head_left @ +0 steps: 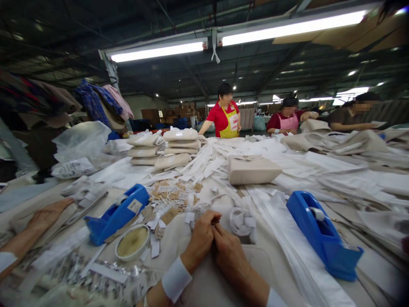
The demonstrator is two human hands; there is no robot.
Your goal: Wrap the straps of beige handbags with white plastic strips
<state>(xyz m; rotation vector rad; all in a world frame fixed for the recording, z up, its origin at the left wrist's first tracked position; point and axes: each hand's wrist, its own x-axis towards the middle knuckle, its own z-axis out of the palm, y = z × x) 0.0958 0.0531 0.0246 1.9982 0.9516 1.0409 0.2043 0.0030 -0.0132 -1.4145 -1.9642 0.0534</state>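
Note:
My left hand (203, 236) and my right hand (228, 247) meet at the fingertips in the lower middle of the view, both closed. Whatever they pinch is small or hidden behind the fingers. Beneath them lies a flat beige bag (204, 283). Just beyond my fingers sits a coiled pale strap (241, 222) wrapped with white pieces. Left of my hands are loose white tags (155, 246), a round white dish (146, 249) with yellowish content, and a pile of brown tags with white strings (172, 192).
Blue tape dispensers stand left (119, 213) and right (322, 230). A co-worker's hand (47, 215) rests on beige fabric at the left. Stacked bags (145, 151), a standing beige bag (252, 170) and white sheets (297, 170) cover the table's far side. Several people work behind it.

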